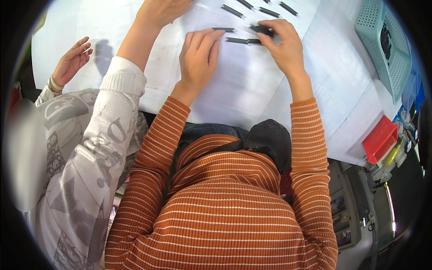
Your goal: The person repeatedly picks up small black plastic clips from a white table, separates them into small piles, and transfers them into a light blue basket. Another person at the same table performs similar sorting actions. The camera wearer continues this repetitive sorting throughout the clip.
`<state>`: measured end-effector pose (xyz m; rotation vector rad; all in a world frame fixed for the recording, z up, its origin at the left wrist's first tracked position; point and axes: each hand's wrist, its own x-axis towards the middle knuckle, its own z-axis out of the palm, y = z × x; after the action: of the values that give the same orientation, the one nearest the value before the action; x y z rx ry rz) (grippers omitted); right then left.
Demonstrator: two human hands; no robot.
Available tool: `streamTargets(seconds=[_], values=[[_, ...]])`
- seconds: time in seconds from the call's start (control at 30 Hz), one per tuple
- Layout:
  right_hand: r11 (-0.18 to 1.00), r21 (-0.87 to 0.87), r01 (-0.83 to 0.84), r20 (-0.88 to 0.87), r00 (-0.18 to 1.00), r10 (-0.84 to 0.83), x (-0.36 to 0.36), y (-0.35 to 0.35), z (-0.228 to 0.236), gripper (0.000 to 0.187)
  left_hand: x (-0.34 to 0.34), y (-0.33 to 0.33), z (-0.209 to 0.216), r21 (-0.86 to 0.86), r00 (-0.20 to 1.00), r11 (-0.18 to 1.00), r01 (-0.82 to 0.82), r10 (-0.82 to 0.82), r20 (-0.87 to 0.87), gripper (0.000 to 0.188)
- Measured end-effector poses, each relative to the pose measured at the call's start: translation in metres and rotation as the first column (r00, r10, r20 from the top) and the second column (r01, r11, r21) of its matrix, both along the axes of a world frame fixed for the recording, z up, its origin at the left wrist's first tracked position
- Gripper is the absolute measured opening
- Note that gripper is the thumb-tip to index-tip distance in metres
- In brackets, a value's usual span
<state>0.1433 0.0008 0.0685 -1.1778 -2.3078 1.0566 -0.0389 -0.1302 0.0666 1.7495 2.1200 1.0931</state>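
My right hand [288, 47] is closed on a short black strip [262, 30], pinched between thumb and fingers. That strip is blurred by motion. My left hand [198, 56] rests low over the white table, its fingers stretched forward and slightly curved. Its fingertips are at a black strip [227, 29], seemingly touching it. Just below, two more strips lie nearly end to end, one a black strip [236, 40] with a pale tip, the other partly under my right hand. Beyond my hands, several similar strips [232, 11] lie slanted on the table, with pale ends.
A co-worker in a grey sleeve [105, 121] sits close at my left, one arm reaching across the white table [243, 85], the other hand [72, 63] raised. At right stand a pale teal perforated basket [375, 49] with dark pieces and a red basket [380, 139].
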Motion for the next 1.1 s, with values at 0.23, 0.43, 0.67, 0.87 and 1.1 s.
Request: streamTargets(seconds=[0.23,0.43,0.67,0.87,1.1], values=[[0.639,-0.769,0.008,-0.381,0.797,-0.469,0.033,-0.012,0.016,0.023,-0.012,0.026,-0.002,-0.133,0.985,0.982,0.133,-0.146,-0.093,0.021],[0.993,0.031,0.115,0.079,0.990,-0.117,0.008,-0.025,-0.002,0.012,0.004,0.029,0.010,-0.220,0.980,0.955,0.200,-0.194,0.049,0.020],[0.507,-0.850,-0.143,-0.451,0.695,-0.560,0.055,-0.018,0.006,0.022,0.012,0.027,-0.002,-0.219,0.958,0.943,0.253,-0.276,-0.081,0.023],[0.727,-0.549,0.412,0.035,0.881,-0.473,0.056,-0.002,0.000,0.033,0.012,0.026,0.003,-0.270,0.952,0.926,0.263,-0.295,-0.085,0.022],[0.917,-0.001,0.400,0.439,0.824,-0.359,0.006,0.004,0.004,0.051,0.013,0.019,0.008,-0.273,0.956,0.923,0.269,-0.292,-0.044,0.021]])
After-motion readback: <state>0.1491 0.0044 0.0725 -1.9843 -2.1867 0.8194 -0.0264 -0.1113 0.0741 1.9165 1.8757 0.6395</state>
